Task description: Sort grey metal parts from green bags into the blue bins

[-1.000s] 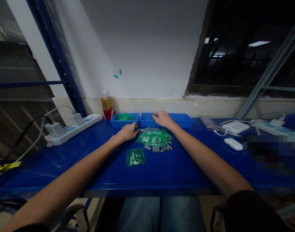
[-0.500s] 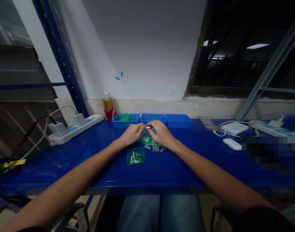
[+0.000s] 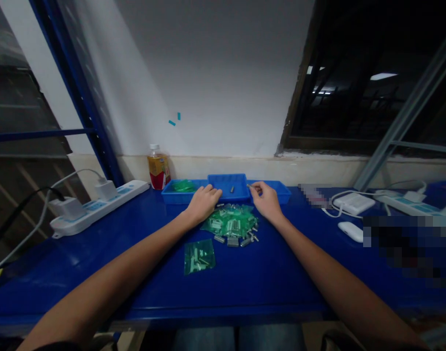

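So, reached forward, pinched a pin (image 3: 248,185) in right hand (image 3: 264,197), bent left hand (image 3: 204,201) with grip unclear, near middle bin (image 3: 222,182) with another pin (image 3: 232,189) and left bin (image 3: 176,198) with green plastic (image 3: 184,185).

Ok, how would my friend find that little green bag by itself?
On the blue table, look for the green heap in front of the blue trays. Nearer the table's front edge, slightly left, lies a see-through green bag. Only this bag lies apart from both heap and trays.
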Tool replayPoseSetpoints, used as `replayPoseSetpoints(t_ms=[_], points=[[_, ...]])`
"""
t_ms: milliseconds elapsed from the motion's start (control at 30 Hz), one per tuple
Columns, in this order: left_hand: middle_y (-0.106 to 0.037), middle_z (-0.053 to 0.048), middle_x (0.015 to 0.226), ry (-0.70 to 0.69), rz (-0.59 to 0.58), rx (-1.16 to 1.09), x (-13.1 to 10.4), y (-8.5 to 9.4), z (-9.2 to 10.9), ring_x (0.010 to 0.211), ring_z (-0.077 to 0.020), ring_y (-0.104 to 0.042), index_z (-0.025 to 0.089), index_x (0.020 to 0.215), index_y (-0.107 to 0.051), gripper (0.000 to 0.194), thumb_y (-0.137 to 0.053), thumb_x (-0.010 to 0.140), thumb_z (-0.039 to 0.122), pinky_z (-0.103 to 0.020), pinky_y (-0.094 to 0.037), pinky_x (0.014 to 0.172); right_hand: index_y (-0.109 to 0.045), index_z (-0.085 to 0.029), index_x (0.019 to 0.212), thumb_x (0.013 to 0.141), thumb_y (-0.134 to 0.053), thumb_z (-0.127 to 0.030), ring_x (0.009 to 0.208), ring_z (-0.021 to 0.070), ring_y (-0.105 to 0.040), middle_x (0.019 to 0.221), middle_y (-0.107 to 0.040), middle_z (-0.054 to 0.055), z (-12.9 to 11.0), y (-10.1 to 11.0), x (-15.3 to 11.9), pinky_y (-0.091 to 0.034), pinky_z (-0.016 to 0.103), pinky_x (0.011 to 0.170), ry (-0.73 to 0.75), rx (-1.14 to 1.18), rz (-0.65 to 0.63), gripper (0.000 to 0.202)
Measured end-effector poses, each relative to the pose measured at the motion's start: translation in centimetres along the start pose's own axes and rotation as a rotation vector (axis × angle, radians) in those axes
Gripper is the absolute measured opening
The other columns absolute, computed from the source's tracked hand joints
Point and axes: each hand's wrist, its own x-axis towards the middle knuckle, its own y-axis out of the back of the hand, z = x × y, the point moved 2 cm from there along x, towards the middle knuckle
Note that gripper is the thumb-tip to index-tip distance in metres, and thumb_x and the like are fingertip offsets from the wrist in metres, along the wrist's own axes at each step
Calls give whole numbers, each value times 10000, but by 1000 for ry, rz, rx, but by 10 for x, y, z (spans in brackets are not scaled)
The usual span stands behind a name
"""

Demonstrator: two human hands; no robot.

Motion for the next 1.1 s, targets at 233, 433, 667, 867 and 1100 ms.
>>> replayPoseSetpoints(t_ms=[233,433,667,867,1100], points=[[-637,-97,874,-68,-4,-12,-8,7,6,864,-248,-516,171,903,-566,141,-454,857,99,-330,-400,661,-595,-161,868,839,-492,-252,691,169,-555,756,-604,36,-11,-7,-5,-416,278,672,96,-44,-55,140],[-646,-93,902,-70,1,-113,-8,5,4,903,-236,-519,175,967,-597,157,-484,863,145,-329,-430,775,-634,-158,874,867,-488,-263,842,209,-543,844,-589,76,-20,-5,-8,-421,316,789,176,-188,-89,180],[-595,-119,1098,-12,145,-265,-8,2,-10,1025,-245,-492,164,1109,-607,269,-472,876,164,-383,-416,924,-719,-181,781,824,-550,-393,973,263,-488,911,-562,113,-13,-14,18,-405,394,871,-22,-396,-171,275],[-581,-103,926,79,171,-277,-18,18,-8,887,-225,-551,154,983,-623,230,-410,901,178,-347,-458,819,-730,-180,887,817,-543,-384,1116,330,-427,1081,-574,167,-17,-36,48,-402,464,873,-44,-545,-380,286],[-646,-121,971,134,-72,-327,-17,11,-4,892,-246,-616,139,1030,-630,230,-496,853,200,-337,-469,811,-714,-149,891,828,-513,-356,1086,335,-489,1124,-585,187,-13,-44,44,-408,475,873,-103,-550,-427,295]])
